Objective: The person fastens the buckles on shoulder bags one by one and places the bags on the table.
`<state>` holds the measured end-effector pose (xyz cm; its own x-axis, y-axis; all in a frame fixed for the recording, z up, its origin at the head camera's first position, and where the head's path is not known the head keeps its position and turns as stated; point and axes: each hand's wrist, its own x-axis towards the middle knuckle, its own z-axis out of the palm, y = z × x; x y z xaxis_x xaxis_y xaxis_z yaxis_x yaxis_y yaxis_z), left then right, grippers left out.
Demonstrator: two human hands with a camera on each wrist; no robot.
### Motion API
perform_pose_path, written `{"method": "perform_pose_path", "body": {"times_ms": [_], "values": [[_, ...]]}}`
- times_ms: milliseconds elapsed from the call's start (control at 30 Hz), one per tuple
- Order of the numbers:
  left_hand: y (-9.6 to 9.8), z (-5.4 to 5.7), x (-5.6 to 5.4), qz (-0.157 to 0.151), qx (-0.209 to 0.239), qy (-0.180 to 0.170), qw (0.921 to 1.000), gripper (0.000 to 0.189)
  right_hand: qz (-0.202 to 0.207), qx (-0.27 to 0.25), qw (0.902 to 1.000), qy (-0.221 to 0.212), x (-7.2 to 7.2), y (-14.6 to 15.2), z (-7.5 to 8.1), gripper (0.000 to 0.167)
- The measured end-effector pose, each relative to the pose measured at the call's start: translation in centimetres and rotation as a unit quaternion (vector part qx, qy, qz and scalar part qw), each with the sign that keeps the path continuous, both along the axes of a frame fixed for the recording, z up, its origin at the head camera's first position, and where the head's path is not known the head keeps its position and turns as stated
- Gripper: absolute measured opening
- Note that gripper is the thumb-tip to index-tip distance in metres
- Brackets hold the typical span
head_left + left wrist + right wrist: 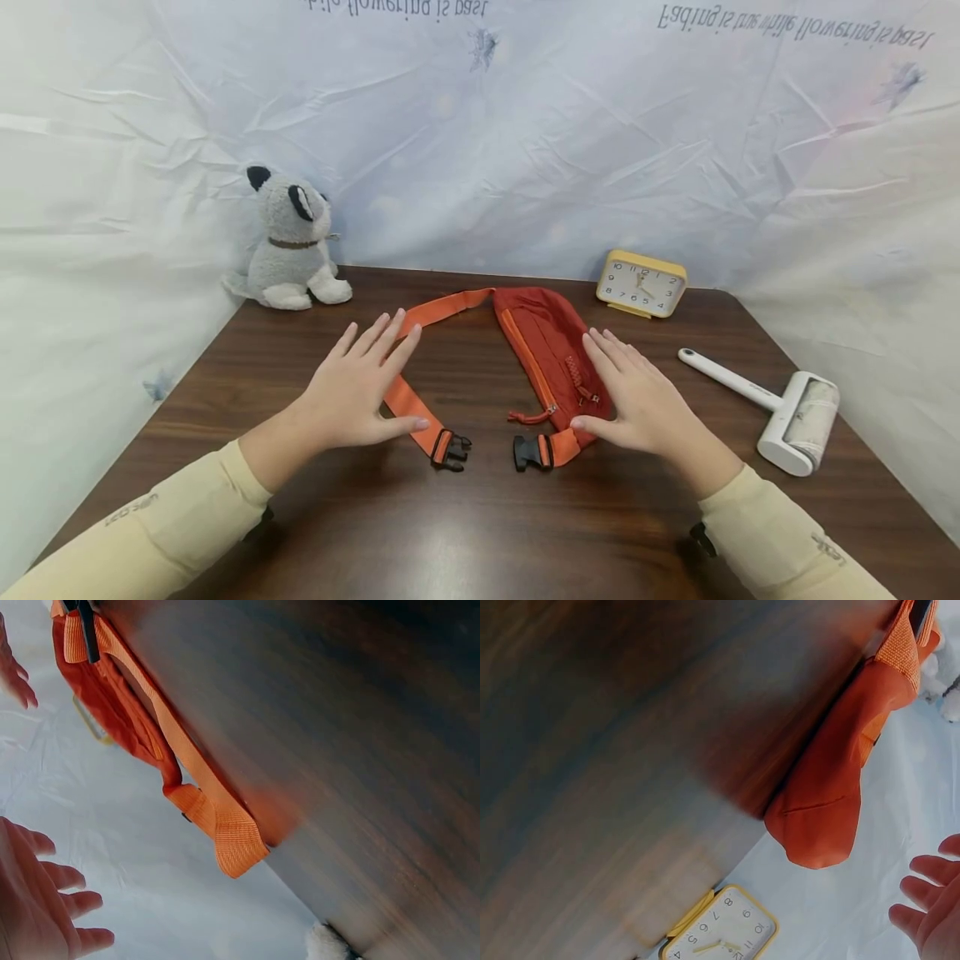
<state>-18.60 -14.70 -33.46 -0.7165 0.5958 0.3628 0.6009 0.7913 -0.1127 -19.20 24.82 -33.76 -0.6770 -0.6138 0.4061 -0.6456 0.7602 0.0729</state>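
A red waist bag [542, 350] lies on the dark wooden table, its orange strap [412, 406] curving round to the left. The strap's black prong buckle half [453, 450] and the black socket half [529, 452] lie apart, facing each other. Over the strap's left side my left hand [345, 396] is held with fingers spread and nothing in it. My right hand [637, 400] hovers by the bag's right edge, fingers straight, also holding nothing. The left wrist view shows the looped strap [199, 769] near the left hand [37, 900]; the right wrist view shows the bag's end [817, 817].
At the back left sits a grey plush dog [288, 242]. A yellow alarm clock [642, 283] stands at the back right, with a white lint roller [780, 417] nearer on the right. Behind the table hangs a pale printed cloth [480, 150].
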Motion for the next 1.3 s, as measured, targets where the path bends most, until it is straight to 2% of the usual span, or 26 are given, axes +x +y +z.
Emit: {"method": "perform_pose_path", "body": {"times_ms": [467,933,1300], "values": [[0.8,-0.4,0.2,-0.092,0.013,-0.013,0.9956,0.100,0.021,-0.008,0.9995,-0.021,0.3,-0.6,-0.3,0.097],[1.7,-1.3,0.3,-0.120,-0.004,-0.039,0.9920,0.102,0.025,0.006,0.9986,-0.046,0.4,-1.2,-0.7,0.099],[2.4,-1.4,0.5,-0.147,-0.042,-0.074,0.9855,0.092,0.039,0.013,0.9974,-0.059,0.8,-1.7,-0.7,0.096]]}}
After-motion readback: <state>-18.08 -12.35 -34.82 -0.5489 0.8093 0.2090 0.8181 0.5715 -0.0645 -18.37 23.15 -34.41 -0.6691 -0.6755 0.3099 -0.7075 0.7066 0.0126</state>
